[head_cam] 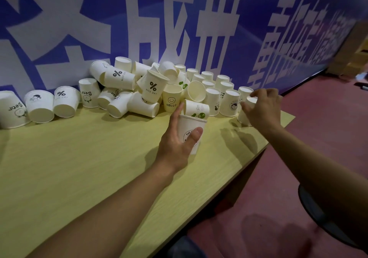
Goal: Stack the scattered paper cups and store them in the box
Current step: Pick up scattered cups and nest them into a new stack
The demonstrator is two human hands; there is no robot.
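Several white paper cups point(127, 90) lie heaped and scattered along the back of a yellow-green table point(79, 158), against a blue banner. My left hand point(177, 140) grips an upright cup point(190, 127) with a round black print, thumb on its front and fingers behind it. Another cup point(196, 108) lies tilted just behind its rim. My right hand point(260, 110) holds an upside-down cup point(244, 117) at the table's right end, fingers curled over its base. Upside-down cups point(229, 103) stand in rows between the two hands. No box is in view.
The blue banner with large white characters point(179, 28) stands right behind the cups. The table's right edge point(278, 136) drops to a dark red floor point(318, 118). A dark round seat point(310, 208) sits low at the right. Cardboard boxes point(354, 58) show blurred at the far right.
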